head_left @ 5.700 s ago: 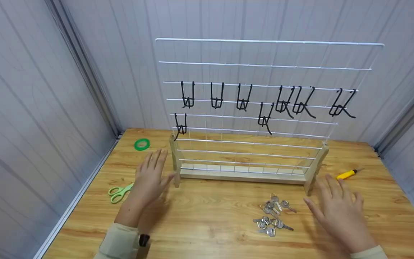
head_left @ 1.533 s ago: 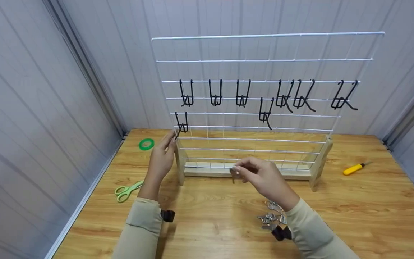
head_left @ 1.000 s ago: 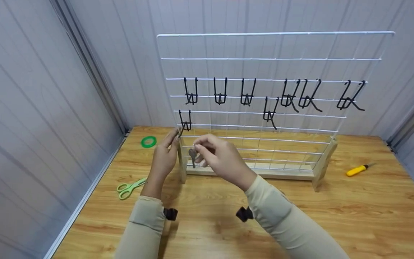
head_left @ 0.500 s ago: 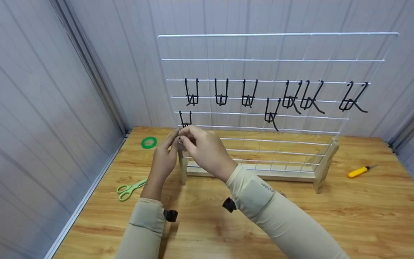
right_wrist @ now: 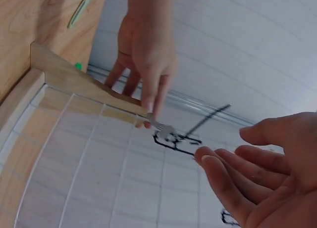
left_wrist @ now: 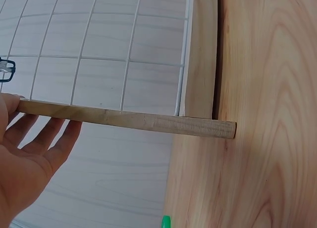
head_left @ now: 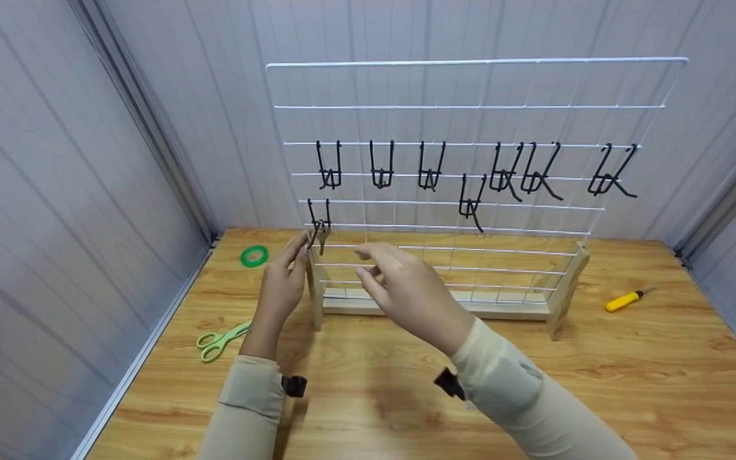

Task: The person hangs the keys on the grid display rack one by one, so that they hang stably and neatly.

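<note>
Pale walls (head_left: 214, 96) stand behind the wooden surface (head_left: 630, 358); a wire rack (head_left: 400, 203) sits near its back edge. One key (head_left: 323, 237) hangs on the low hook (head_left: 312, 212) toward the left edge. Fingers of the left hand (head_left: 283, 284) grip the rack's side post (left_wrist: 124, 120); the right hand (head_left: 409, 291) has loose fingers.

A key (right_wrist: 165, 128) hangs on a black hook (right_wrist: 207, 121) between two hands (right_wrist: 277, 186).

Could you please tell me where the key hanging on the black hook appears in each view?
Head: the key hangs left of centre, beside the left hand.
Left wrist: probably the grey piece at the left edge, cut off.
Right wrist: near the middle, just below the left hand's fingertips.
Shared landmark: the wooden side post.
</note>
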The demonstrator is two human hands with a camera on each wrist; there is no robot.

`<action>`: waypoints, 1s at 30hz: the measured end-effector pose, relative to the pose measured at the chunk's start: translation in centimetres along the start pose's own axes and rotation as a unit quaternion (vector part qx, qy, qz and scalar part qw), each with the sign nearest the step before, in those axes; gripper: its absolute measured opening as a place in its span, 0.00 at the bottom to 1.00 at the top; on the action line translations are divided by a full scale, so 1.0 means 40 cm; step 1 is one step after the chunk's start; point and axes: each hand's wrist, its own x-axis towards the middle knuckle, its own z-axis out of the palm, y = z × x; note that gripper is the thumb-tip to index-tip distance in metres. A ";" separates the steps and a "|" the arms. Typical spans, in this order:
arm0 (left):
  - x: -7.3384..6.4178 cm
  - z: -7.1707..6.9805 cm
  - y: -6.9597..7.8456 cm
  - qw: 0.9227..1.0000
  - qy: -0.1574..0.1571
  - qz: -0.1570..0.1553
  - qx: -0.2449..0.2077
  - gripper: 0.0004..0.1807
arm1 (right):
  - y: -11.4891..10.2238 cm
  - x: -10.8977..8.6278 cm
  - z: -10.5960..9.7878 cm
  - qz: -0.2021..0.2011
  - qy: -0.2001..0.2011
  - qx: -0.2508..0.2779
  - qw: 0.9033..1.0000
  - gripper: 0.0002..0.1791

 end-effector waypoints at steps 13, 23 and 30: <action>-0.002 -0.001 -0.007 1.000 0.001 -0.001 0.003 0.24 | 0.178 -0.238 -0.136 0.120 -0.053 -0.078 0.988 0.12; 0.008 0.005 -0.014 1.000 -0.009 -0.015 -0.009 0.25 | 0.398 -0.386 -0.120 0.230 -0.160 -0.045 0.959 0.14; 0.012 0.006 -0.014 1.000 -0.006 -0.004 -0.016 0.24 | 0.478 -0.412 -0.079 0.261 -0.188 0.035 0.946 0.17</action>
